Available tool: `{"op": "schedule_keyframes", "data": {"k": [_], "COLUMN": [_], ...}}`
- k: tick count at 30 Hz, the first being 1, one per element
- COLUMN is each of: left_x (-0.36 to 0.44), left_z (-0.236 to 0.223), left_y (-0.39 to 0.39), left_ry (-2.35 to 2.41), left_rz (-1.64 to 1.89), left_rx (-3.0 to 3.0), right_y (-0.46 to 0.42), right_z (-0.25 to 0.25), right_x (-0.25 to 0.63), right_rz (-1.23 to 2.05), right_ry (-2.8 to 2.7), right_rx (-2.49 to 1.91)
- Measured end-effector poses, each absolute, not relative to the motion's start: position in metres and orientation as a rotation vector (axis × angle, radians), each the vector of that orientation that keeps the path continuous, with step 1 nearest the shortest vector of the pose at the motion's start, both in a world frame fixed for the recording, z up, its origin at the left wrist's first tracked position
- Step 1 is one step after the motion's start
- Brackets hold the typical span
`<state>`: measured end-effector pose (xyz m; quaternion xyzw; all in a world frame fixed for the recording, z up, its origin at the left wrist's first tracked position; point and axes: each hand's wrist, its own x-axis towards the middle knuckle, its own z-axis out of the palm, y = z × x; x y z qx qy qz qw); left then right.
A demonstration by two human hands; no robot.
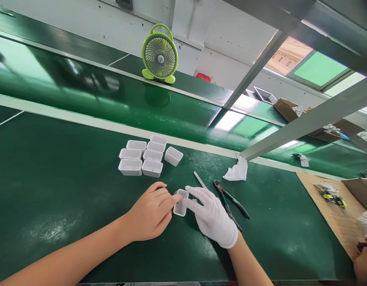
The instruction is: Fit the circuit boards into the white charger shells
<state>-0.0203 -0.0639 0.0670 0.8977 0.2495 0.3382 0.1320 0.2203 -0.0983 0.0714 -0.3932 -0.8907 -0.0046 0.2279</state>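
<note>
A small white plastic box (180,209) with an open top lies between my two hands on the green table. My left hand (152,212) is bare and closed at its left side, with the index fingertip over the rim and the other fingers curled. On the right side of the box, my right hand (211,216), in a white glove, has thumb and index finger closed on the rim. Green-handled pliers (230,202) lie just right of the glove. A thin white strip (200,180) lies beyond the glove, partly hidden by it.
Several similar white boxes (130,167) stand grouped farther back, one tilted box (173,156) beside them. A crumpled white glove or cloth (237,171) lies near a metal post (305,119). A green fan (160,55) stands behind. At right, another person's hand (364,260) is near cardboard (323,210).
</note>
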Motion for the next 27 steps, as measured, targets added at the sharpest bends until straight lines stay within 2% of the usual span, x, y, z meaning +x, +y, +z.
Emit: {"op": "schedule_keyframes", "data": {"k": [27], "left_x": [-0.0192], "left_z": [0.0684], "left_y": [-0.0646], "left_ry": [0.691], "left_rz": [0.964], "left_rx": [2.589], "right_y": [-0.0991], "right_z": [0.0629], "right_x": [0.2214], "right_rz": [-0.024], "right_ry": [-2.395], "right_rx": [-1.125]}}
